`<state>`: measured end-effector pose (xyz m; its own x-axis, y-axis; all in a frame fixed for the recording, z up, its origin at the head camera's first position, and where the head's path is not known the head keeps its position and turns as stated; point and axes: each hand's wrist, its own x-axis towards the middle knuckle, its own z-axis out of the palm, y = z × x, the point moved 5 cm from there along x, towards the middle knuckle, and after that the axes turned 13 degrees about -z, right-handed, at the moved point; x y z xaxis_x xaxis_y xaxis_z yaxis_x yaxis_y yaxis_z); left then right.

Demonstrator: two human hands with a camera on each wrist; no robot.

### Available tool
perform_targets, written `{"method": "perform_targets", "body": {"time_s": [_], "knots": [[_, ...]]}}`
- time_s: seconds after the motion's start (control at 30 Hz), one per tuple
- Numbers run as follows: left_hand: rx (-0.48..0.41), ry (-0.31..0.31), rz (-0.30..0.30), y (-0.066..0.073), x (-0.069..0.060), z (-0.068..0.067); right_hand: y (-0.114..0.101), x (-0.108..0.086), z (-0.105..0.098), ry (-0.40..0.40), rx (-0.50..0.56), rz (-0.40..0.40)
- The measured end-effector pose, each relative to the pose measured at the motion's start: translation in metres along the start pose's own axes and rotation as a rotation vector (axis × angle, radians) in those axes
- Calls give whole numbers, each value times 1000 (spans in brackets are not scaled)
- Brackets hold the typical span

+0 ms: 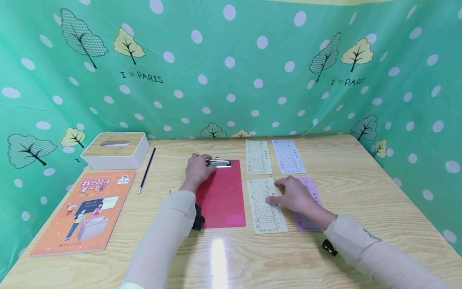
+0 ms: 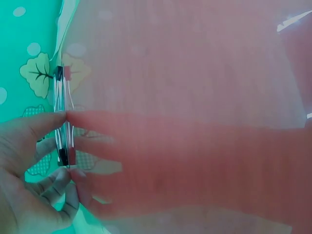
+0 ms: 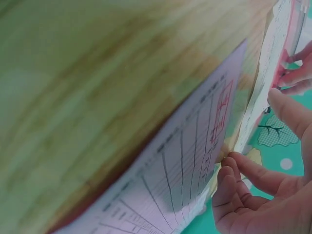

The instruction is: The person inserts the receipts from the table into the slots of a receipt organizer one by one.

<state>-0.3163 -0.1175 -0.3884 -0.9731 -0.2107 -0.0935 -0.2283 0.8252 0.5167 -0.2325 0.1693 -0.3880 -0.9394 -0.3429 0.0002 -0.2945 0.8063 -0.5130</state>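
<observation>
A red clipboard (image 1: 225,196) lies flat, its metal clip (image 1: 223,163) at the far end. At that clip's left side, my left hand (image 1: 197,170) grips the board; the left wrist view shows thumb and fingers of the hand (image 2: 34,170) on either side of the clip (image 2: 63,117). To the right lies a pale green printed slip (image 1: 261,200). My right hand (image 1: 296,194) touches it with thumb and fingertips spread apart, its forearm crossing a purple slip (image 1: 308,188). In the right wrist view, the hand (image 3: 273,180) has its fingertips at the pale slip's edge.
Behind these lie a cream slip (image 1: 258,156) and a pale lavender slip (image 1: 288,156). On the left are a dark pencil (image 1: 147,170), an orange book (image 1: 90,208) and a tissue box (image 1: 117,150) with a wooden lid. A green dotted curtain (image 1: 231,72) hangs behind the table.
</observation>
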Motion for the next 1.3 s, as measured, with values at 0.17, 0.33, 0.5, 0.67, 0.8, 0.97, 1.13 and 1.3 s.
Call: {"method": "perform_targets", "body": {"time_s": [0.17,0.33,0.5,0.67,0.8,0.97,1.13,1.3], "knots": [[22,-2,-39,2,0,2,1,-1,0,-5,-14,-6],[17,-10,-70,5,-2,2,1,-1,1,-18,-22,-22],[30,-5,-60,7,-2,3,1,-1,0,-28,-34,-41],[59,-1,-45,8,0,5,0,-2,0,-33,-35,-54],[63,-1,-42,8,0,6,0,-2,0,-34,-28,-59],[87,-2,-9,11,1,8,1,-3,1,-36,-26,-55],[111,4,26,15,2,10,-1,-5,1,-36,-22,-42],[118,-8,35,16,3,10,-3,-6,1,-40,-37,-35]]}}
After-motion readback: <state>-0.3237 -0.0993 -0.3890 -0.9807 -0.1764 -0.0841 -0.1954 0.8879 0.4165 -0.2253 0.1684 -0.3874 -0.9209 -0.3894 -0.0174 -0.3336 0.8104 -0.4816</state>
